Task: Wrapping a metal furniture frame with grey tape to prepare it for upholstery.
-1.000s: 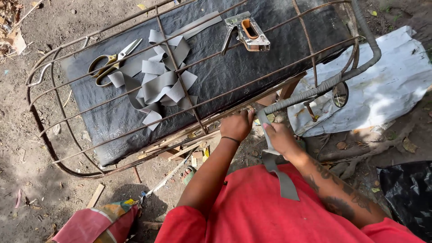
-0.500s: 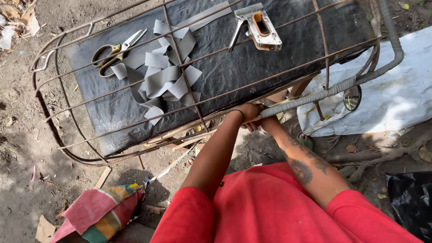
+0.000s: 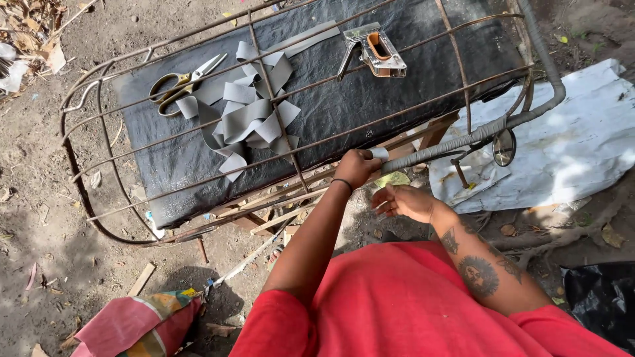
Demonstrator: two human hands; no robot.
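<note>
Grey strip (image 3: 380, 153) is pinched in the left hand (image 3: 357, 167) and pressed against the lower bar of the rusty wire frame (image 3: 278, 122), right where the wrapped grey stretch of the bar (image 3: 486, 129) comes to an end. That hand's fingers are curled shut around the strip and the bar together. The right hand (image 3: 403, 201) hangs just below and a little to the side, fingers loosely spread, palm turned up, holding nothing and touching nothing. On the black sheet (image 3: 331, 106) inside the frame lies a heap of cut grey strips (image 3: 248, 119), with yellow-handled scissors (image 3: 182, 82) beside them and a metal staple gun (image 3: 374, 49) farther along. A small round mirror (image 3: 504, 147) hangs off the wrapped bar over a crumpled white sheet (image 3: 569, 152) on the dirt. The likeliest trouble, as I judge it, is slack: with only one hand on the strip, any easing of the pinch could let the last turn loosen and leave a gap of bare rust between the wraps. The strip looks short past the fingers, so it could also slip out altogether. The frame rests on rough wooden slats (image 3: 278, 201) and might shift if the bar is pulled hard.
</note>
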